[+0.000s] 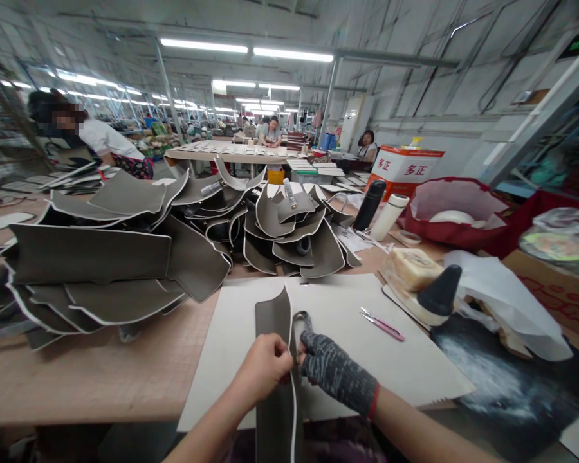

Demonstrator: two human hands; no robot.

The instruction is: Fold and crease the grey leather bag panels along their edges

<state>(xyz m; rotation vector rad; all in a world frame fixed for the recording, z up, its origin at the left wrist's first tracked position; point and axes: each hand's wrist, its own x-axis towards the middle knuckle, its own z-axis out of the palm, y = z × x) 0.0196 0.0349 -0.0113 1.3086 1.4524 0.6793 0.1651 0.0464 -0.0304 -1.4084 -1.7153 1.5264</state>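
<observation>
The table carries a white sheet, whose left part lies open. Upright over it stands a grey-brown panel, smooth, folded lengthwise, with a pale raw edge; the bare left hand pinches that edge. The right hand, in a dark knitted fingerless glove, is closed at the panel's other side by a dark loop. Beyond, a red-and-white box reads "多正" twice. Pink-handled snips lie right, well apart from the hands.
</observation>
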